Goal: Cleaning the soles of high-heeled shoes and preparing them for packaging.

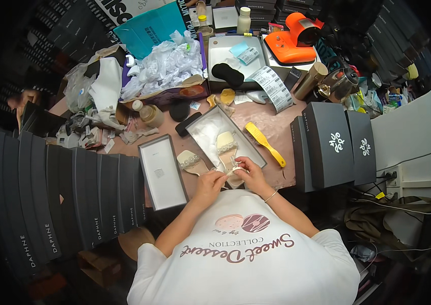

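Landmark: open shoebox (256,156), grey-walled, white tissue (206,133) inside. Cream sandal (225,138) with a beaded band lies over the shoebox, toe toward its far end. Both hands work at the shoebox's near end: left hand (210,186) and right hand (251,176) close together, fingertips pinched narrow on a thin pale strap (231,172). Exact finger placement too small to tell. Second sandal (189,158), beaded likewise, just left of the shoebox. Farther left of it, a shallow grey-rimmed tray (163,189). Yellow brush (264,144) right of the shoebox; upright dark boxes (329,152) farther right of it.
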`<state>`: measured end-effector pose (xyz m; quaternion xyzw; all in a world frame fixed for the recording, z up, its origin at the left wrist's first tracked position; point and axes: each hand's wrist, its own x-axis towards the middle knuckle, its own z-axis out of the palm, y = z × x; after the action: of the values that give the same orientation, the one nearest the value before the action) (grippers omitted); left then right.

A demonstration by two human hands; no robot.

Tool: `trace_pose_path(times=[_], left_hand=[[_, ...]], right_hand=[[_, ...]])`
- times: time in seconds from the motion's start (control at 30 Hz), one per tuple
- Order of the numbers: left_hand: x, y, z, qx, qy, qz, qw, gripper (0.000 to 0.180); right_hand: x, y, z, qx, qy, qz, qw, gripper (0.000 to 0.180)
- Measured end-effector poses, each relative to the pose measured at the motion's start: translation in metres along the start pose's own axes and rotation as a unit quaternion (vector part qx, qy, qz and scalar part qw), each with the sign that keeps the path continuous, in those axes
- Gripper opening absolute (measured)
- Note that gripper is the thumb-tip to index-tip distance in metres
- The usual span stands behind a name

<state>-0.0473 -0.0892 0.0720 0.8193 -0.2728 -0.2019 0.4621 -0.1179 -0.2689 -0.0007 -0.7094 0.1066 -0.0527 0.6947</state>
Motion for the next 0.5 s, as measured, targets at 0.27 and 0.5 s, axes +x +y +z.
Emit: trace_pose_path(times=[0.27,0.5], left_hand=[[-0.007,-0.003,0.000,0.025,-0.118,0.016,0.993,0.020],[0.001,0.003,0.020,-0.001,-0.027,-0.014,1.000,0.021]], right_hand=[[-0.005,-0.027,-0.006,0.150,-0.087,0.152,0.973,0.032],[-0.006,-0.028,-0.005,0.230,-0.065,0.160,0.958,0.040]])
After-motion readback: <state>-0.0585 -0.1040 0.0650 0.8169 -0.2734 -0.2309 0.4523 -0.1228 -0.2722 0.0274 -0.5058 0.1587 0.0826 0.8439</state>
